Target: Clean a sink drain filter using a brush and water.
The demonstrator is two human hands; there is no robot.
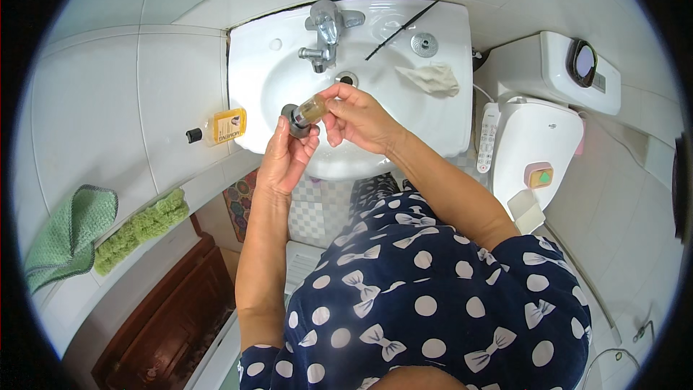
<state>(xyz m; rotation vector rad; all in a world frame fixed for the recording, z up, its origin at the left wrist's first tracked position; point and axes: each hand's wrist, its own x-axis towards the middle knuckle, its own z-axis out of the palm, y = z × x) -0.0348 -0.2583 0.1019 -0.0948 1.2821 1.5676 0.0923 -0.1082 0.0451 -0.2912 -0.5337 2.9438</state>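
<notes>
Over the front of a white washbasin (427,124), my left hand (286,154) grips the dark round flange (296,122) of a small drain fitting. My right hand (360,116) pinches the far end of its yellowish translucent sleeve (312,109). A shiny metal band shows between flange and sleeve. The fitting is tilted and held above the bowl. Just beyond my hands is the uncovered drain hole (346,80) with its metal ring. A chrome faucet (326,32) stands behind it. On the basin's right side lie a round perforated metal drain cover (424,45) and a crumpled pale cloth or tissue (435,79).
A thin black stick (403,30) leans across the basin's back rim. At left is a bottle of yellow liquid (227,125), near a green cloth (81,233) and a fluffy green duster (142,230). A toilet (536,141) with a remote control (488,138) stands at right.
</notes>
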